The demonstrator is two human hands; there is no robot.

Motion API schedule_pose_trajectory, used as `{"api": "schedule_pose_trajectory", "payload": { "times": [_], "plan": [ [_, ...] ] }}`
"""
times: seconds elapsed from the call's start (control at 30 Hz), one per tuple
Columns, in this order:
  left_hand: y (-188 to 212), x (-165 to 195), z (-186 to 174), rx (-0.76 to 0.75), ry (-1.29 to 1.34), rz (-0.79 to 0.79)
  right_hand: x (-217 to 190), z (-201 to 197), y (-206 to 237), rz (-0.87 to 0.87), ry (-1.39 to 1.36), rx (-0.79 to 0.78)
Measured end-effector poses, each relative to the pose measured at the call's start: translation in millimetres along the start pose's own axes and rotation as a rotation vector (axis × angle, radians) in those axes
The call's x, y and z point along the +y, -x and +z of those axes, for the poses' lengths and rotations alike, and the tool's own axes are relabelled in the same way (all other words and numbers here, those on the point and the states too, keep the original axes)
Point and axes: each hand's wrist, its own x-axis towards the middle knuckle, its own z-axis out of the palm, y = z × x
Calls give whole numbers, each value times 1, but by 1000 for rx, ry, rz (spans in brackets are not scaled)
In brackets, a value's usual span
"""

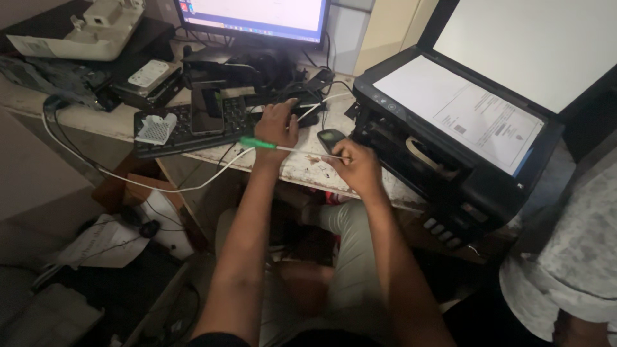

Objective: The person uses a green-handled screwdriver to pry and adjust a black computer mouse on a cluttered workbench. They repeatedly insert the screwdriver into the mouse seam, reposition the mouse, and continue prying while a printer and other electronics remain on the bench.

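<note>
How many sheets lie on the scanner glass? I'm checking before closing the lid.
1: a printed sheet lies flat on the open scanner, right of the right hand. Any sheet beneath it would be hidden.

Dim, grainy room; the brightest light is glare from the monitor (257,16) above the hands and the scanner lid (533,45) to their right. Below them, deep shadow and soft blur.

Open scanner (450,160) holding sheet (463,109) right; keyboard (186,125), phone (207,110); monitor (257,16) behind.
</note>
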Motion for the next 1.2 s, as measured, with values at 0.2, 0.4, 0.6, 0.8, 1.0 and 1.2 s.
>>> {"api": "schedule_pose_trajectory", "payload": {
  "times": [0.2, 0.4, 0.6, 0.8, 1.0, 1.2],
  "plan": [
    [3, 0, -3, 0, 14, -8, 7, 5, -1, -149, -99, -143],
    [3, -1, 0, -20, -108, -24, 8, 0, 0, 214, -2, 27],
    [2, -6, 3, -119, -192, 40, 0, 0, 0, 142, -63, 9],
    [7, -10, 13, -96, -258, 92, -1, -1, 1, 89, -24, -75],
    [8, -9, 11, -100, -295, 95, 4, 2, 2, 31, -88, -102],
    [7, -3, 9, -177, -297, 67, 15, 5, 1, 95, -235, 79]
  ]
}}
